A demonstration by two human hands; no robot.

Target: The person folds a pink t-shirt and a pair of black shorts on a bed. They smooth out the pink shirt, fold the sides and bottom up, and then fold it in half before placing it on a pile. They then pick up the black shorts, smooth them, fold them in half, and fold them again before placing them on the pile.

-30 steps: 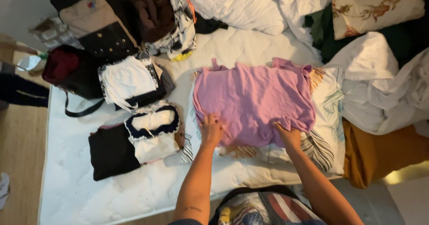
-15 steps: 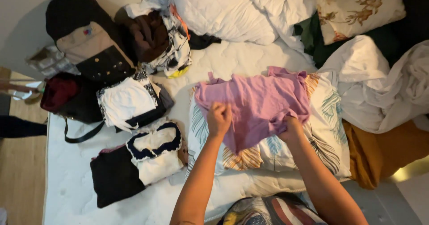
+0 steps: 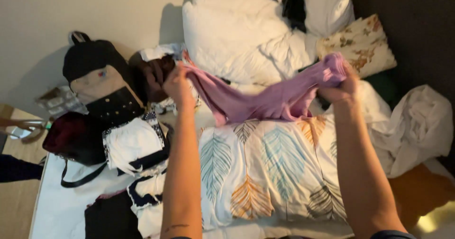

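Both hands, left hand [image 3: 177,82] and right hand [image 3: 342,88], have fingers closed on the pink top [image 3: 265,99], which sags between them above the leaf-print cloth [image 3: 265,172]. It looks light, soft and limp; the pinched edges seem the best hold.

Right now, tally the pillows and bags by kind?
White pillows: 2
Floral pillow: 1
Black backpack: 1
Dark red bag: 1
Total: 5
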